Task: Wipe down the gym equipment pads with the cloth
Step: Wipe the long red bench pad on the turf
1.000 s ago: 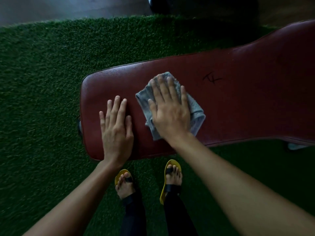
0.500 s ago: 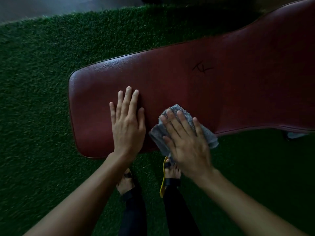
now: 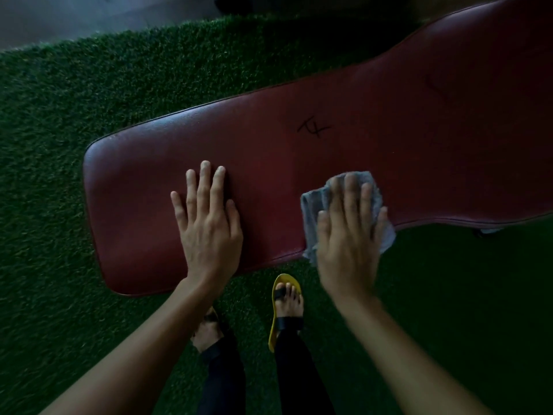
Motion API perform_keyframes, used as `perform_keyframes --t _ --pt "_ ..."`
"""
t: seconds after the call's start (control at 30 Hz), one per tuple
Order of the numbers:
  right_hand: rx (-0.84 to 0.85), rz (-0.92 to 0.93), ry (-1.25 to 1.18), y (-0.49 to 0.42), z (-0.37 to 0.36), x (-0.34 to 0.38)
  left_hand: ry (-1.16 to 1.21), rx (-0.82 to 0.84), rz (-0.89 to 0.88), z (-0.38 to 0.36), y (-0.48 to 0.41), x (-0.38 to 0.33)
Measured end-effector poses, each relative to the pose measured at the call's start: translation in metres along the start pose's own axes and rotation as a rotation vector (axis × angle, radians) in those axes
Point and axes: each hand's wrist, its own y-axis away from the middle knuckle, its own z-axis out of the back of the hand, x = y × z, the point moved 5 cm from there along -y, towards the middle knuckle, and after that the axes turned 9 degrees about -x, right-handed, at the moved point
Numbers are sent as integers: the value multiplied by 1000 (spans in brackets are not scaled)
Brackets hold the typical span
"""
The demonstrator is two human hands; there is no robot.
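A long dark red padded bench (image 3: 269, 163) runs from lower left to upper right, with a black scribble (image 3: 312, 130) on its top. My left hand (image 3: 206, 223) lies flat on the pad near its left end, fingers straight. My right hand (image 3: 348, 235) presses flat on a crumpled grey cloth (image 3: 314, 214) at the pad's near edge, right of the left hand. The cloth sticks out on both sides of the hand and hangs a little over the edge.
Green artificial turf (image 3: 74, 115) surrounds the bench. My feet in yellow sandals (image 3: 284, 307) stand on the turf just below the pad. A grey floor (image 3: 89, 13) lies beyond the turf at the top left.
My right hand slid the cloth from the middle of the pad down to its near edge, then rightward along that edge. The left hand stayed flat on the pad.
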Motion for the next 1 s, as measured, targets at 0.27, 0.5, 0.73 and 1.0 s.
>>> perform_keyframes --t 0.27,0.5,0.73,1.0 --pt "1 358 18 2 -4 -6 -17 11 -3 -12 -26 -16" --pt "25 352 -10 -8 -10 20 -27 -39 -2 -10 -30 -17" --pt "-71 9 -20 -47 -6 26 -77 2 -30 -20 -40 -20" --pt "-73 204 8 -108 -9 12 -51 -33 -25 -18 -41 -22"
